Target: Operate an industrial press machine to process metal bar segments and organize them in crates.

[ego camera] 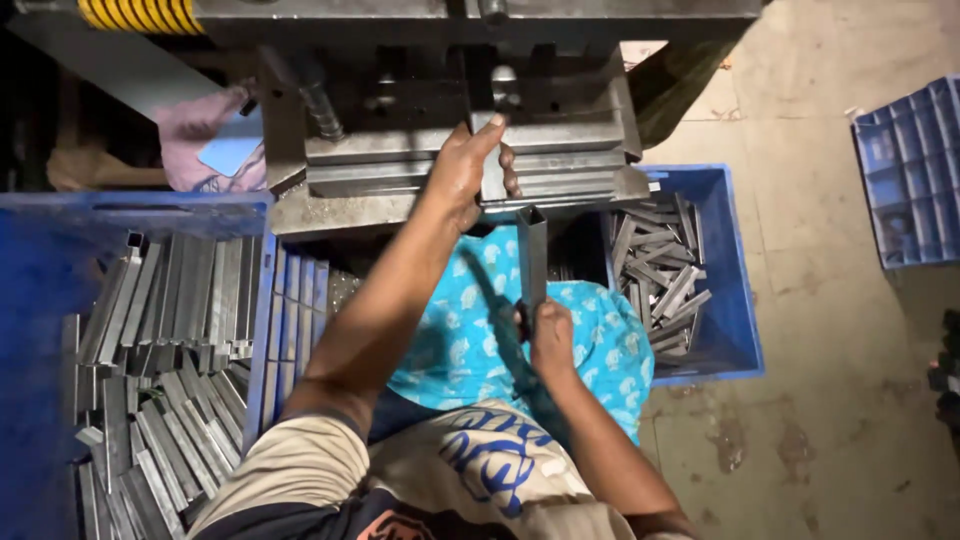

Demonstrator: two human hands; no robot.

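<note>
My left hand (pixel 465 170) reaches up to the press die (pixel 560 150) and grips a grey metal piece (pixel 492 160) standing in the die's slot. My right hand (pixel 550 335) is lower, over my lap, closed around the bottom end of a short grey square metal tube (pixel 532 250) that it holds upright just below the die's front edge. A turquoise patterned cloth (pixel 470 330) covers my lap under both arms.
A blue crate (pixel 735 290) at the right holds several cut metal tubes (pixel 665 270). A larger blue crate (pixel 40 290) at the left is packed with several longer tubes (pixel 170 350). Another blue tray (pixel 910 170) lies on the concrete floor at the far right. A yellow spring (pixel 140 14) sits atop the press.
</note>
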